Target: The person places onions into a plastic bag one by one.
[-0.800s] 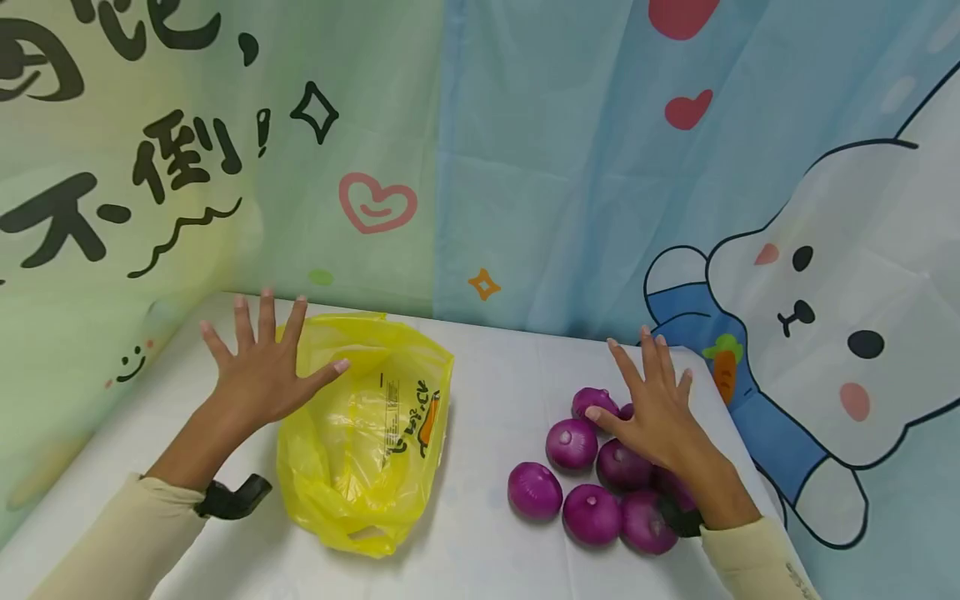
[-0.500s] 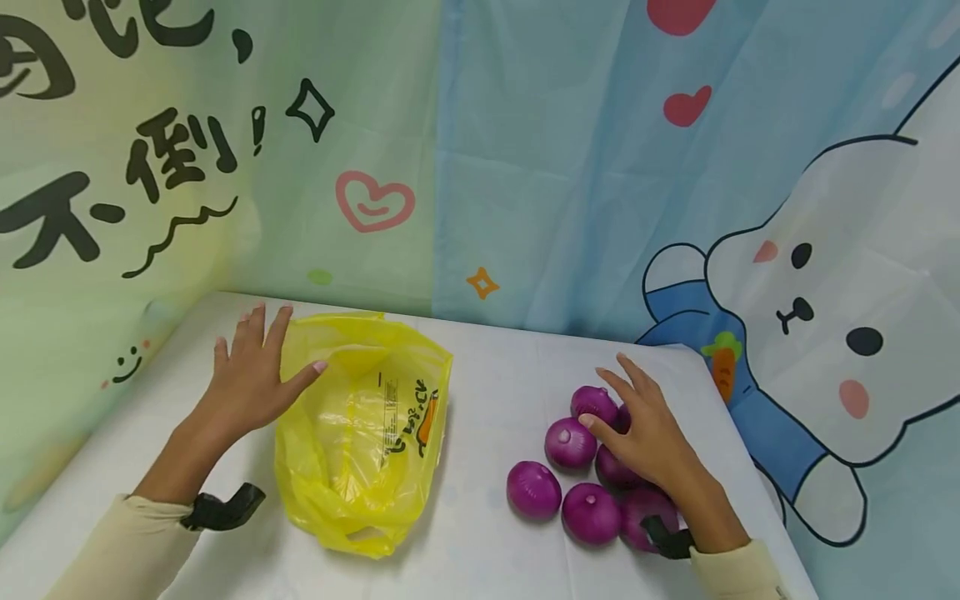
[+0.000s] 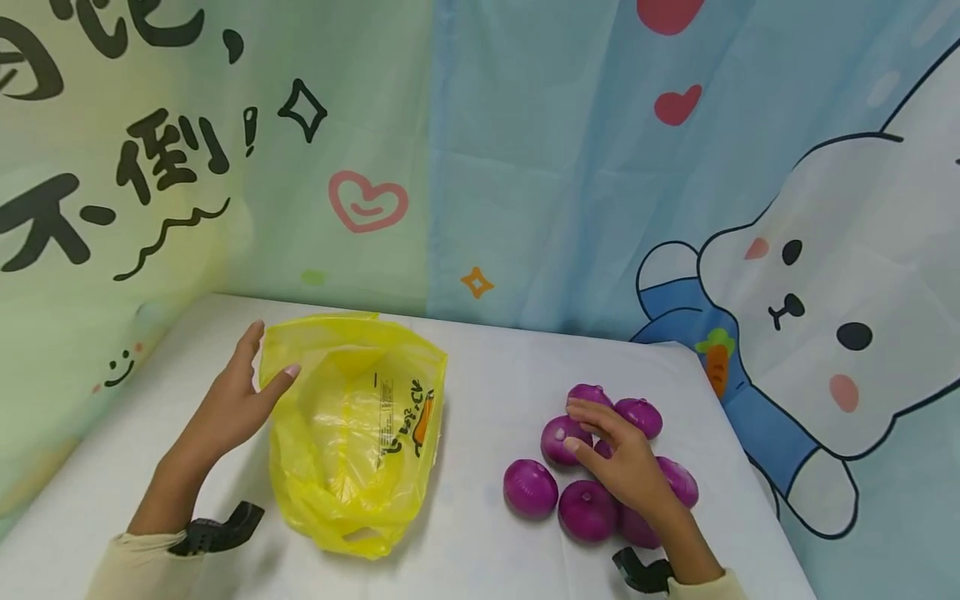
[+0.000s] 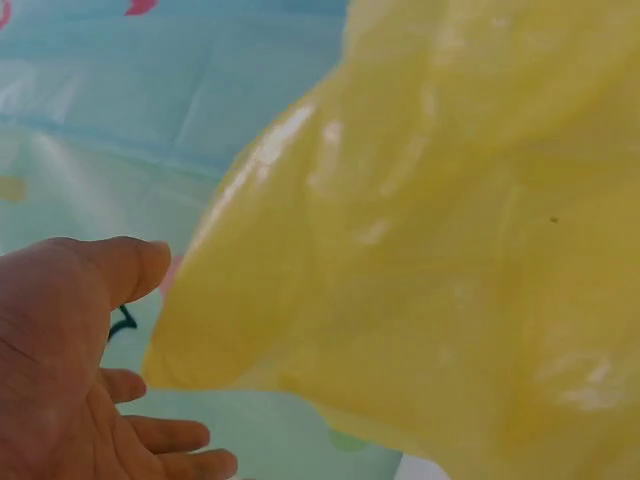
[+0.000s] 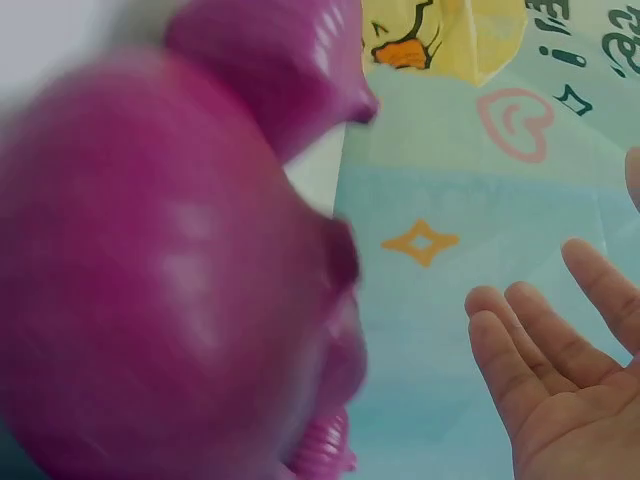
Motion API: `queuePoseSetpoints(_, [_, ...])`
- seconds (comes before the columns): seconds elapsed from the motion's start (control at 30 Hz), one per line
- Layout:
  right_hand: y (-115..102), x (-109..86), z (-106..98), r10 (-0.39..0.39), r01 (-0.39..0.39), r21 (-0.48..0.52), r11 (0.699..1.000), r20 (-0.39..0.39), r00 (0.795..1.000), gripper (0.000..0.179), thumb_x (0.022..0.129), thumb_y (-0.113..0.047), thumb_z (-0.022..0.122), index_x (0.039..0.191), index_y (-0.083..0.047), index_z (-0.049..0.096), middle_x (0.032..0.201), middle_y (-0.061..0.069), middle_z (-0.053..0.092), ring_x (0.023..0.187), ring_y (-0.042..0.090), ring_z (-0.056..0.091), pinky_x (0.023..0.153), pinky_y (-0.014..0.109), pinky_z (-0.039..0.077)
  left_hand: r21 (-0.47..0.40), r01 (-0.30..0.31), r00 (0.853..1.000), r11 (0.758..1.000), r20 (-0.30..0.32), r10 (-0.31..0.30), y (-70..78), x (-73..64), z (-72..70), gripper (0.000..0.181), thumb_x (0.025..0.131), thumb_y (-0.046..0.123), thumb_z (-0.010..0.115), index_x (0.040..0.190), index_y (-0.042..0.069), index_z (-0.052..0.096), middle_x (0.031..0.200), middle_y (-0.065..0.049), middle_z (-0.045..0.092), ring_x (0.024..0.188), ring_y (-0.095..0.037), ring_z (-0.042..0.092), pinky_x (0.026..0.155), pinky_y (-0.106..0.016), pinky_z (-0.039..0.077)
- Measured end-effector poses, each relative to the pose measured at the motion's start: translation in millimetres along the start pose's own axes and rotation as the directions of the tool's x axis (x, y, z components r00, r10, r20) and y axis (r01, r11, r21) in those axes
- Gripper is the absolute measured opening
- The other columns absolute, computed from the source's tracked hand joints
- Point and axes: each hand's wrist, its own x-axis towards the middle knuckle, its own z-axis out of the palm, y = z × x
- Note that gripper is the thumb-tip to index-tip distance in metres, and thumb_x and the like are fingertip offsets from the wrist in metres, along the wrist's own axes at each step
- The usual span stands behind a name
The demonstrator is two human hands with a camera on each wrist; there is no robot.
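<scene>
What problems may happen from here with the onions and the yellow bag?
The round onions sit close together near the right hand, so taking one might make its neighbours roll. The yellow bag looks thin and soft, and the left hand beside it does not grip it, so it may slide or crumple if pushed.

Here's the table (image 3: 487, 383), all white on top, a faint crease running towards the near side! Over on its left half lies a yellow plastic bag (image 3: 352, 450), crinkled and spread, black and orange print facing up, handle hole at the near end. And across on the right, well apart, purple-red onions (image 3: 530, 489) crowd together, several partly hidden, one at the cluster's left edge.
</scene>
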Motion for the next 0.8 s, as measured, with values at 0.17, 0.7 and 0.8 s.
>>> queuePoseSetpoints(0.17, [0.6,-12.6,11.6,0.060,-0.063,0.089,0.994,0.034,0.998,0.041,0.091,-0.013,0.070,0.130,-0.006,0.059,0.133,0.013,0.055,0.118,0.025,0.057,0.095,0.033,0.044,-0.083,-0.019,1.000,0.996,-0.008,0.019,-7.3,-6.0,6.5,0.084,0.101,0.039,0.051,0.156,0.011,-0.005,0.159,-0.022,0.006,0.142,-0.045,0.012,0.103,-0.067,0.022])
queuePoseSetpoints(0.7, [-1.7,-15.7,44.7,0.190,-0.206,0.096,0.974,0.154,0.970,0.049,0.086,-0.021,0.076,0.131,-0.009,0.059,0.138,0.013,0.052,0.127,0.025,0.050,0.100,0.040,0.039,-0.206,0.033,0.998,0.978,-0.050,-0.044,-10.3,-3.2,13.2,0.085,0.100,0.040,0.053,0.156,0.010,-0.003,0.157,-0.023,0.017,0.137,-0.048,0.026,0.099,-0.066,0.031])
queuePoseSetpoints(0.8, [-2.3,-16.2,50.6,0.221,-0.240,0.097,0.966,0.173,0.960,0.048,0.087,-0.021,0.075,0.131,-0.009,0.059,0.137,0.011,0.053,0.128,0.028,0.049,0.100,0.038,0.038,-0.199,0.033,0.998,0.980,-0.051,-0.044,-11.9,-3.8,14.2,0.080,0.101,0.039,0.050,0.157,0.012,0.000,0.156,-0.022,0.020,0.136,-0.046,0.029,0.097,-0.064,0.035])
